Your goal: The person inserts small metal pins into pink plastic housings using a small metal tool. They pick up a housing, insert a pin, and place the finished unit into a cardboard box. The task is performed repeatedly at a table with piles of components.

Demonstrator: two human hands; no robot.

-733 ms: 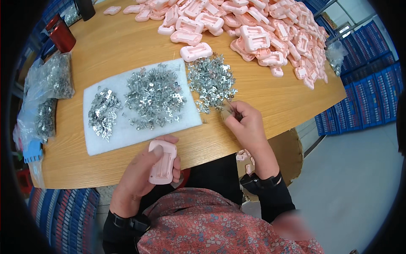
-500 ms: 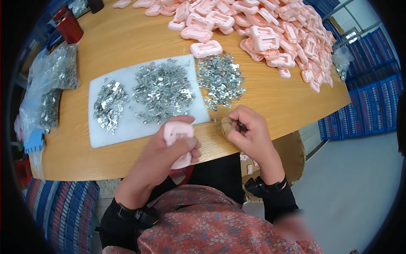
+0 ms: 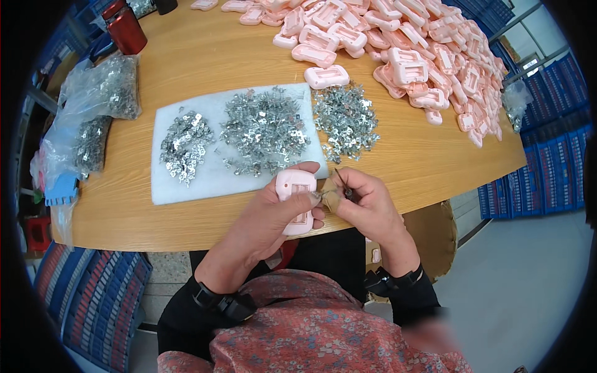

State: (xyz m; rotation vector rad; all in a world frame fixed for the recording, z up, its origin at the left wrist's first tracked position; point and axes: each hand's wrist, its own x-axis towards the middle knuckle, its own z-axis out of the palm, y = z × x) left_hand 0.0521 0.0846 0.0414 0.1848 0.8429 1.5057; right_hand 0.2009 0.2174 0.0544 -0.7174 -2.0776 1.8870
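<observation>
My left hand [image 3: 264,214] is closed around a pink plastic shell [image 3: 286,184] with rectangular openings, the thumb lying across it. Close against the shell's right side, my right hand [image 3: 367,202] is pinched, with tan wrapping [image 3: 330,195] about its fingertips. A thin dark tool [image 3: 340,180] shows between those fingers; its exact kind is hard to make out. Something tiny and shiny seems to be at the fingertips by the shell. Beyond my hands, small silvery metal pieces lie in heaps on a white foam sheet [image 3: 163,198], with another heap of metal pieces [image 3: 346,121] beside it on the wood.
A large pile of pink shells [image 3: 429,56] covers the far right of the wooden table [image 3: 186,227]. Plastic bags of metal parts [image 3: 121,90] and a red canister [image 3: 126,30] stand left. Blue stacked racks [image 3: 541,168] and a cardboard box [image 3: 429,239] are beyond the table's edge.
My left hand has brought the pink shell rightward, up against my right hand's fingertips. The whole view has shifted slightly, so the table things appear farther right.
</observation>
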